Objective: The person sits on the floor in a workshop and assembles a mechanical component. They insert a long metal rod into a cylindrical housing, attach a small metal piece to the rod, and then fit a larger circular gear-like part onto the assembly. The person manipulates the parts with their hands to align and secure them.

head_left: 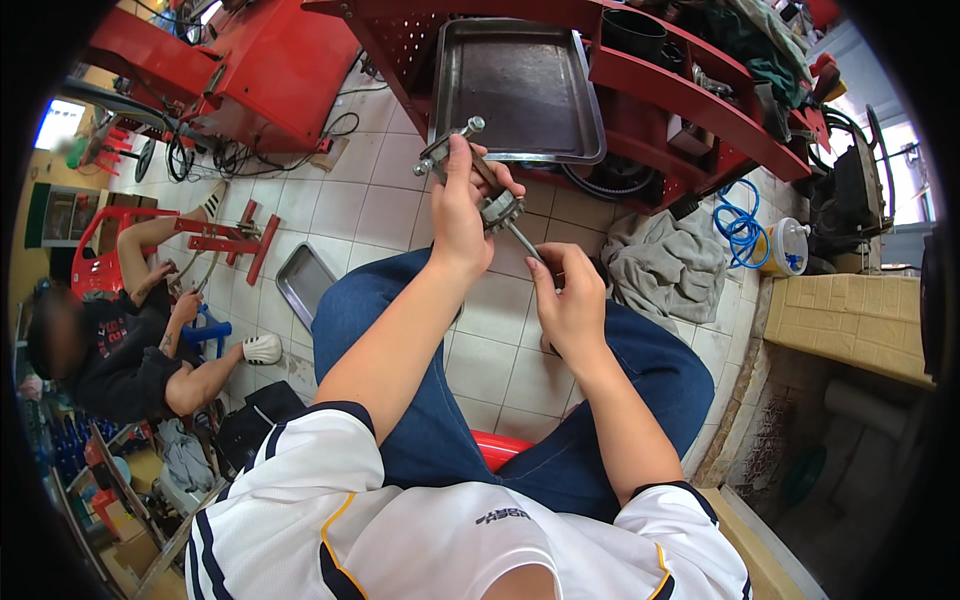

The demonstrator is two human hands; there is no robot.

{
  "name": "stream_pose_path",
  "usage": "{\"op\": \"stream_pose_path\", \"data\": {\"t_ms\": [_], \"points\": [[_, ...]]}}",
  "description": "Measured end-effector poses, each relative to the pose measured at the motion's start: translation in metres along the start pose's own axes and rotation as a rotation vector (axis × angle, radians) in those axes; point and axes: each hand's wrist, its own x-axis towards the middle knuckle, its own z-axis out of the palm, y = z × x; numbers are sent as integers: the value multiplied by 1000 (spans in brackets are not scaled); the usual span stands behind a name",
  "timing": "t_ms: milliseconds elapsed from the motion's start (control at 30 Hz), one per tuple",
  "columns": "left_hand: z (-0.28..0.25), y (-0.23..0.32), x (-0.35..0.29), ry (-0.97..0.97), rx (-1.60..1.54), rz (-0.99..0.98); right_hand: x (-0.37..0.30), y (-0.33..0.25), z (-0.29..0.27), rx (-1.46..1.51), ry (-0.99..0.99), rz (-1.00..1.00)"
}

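In front of my knees, my left hand (458, 222) is closed around a metal mechanical part (503, 211). Large bolts (474, 125) stick out of its far end, and the near end is round with a notched rim. A thin metal rod (523, 242) runs from that round end toward me. My right hand (573, 298) pinches the near end of this rod between thumb and fingers. My left fingers cover the middle of the part, so its exact kind cannot be made out.
A metal tray (520, 90) sits beyond my hands against a red workbench (695, 95). To the right are a grey cloth (665, 265), a coiled blue hose (740, 225) and a tub (785, 247). At left, a seated person (130, 340) works near a red stand (235, 238); a smaller tray (305, 285) lies on the tiles.
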Motion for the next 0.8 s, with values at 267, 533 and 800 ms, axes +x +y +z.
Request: {"op": "stream_pose_path", "data": {"t_ms": [267,533,800], "points": [[1,3,4,-220,344,-196,7,12,-7,320,-64,253],[21,-42,-34,-322,304,-434,17,17,-21,624,-102,430],[8,-56,-25,-619,734,-157,45,26,-69,1078,154,503]]}}
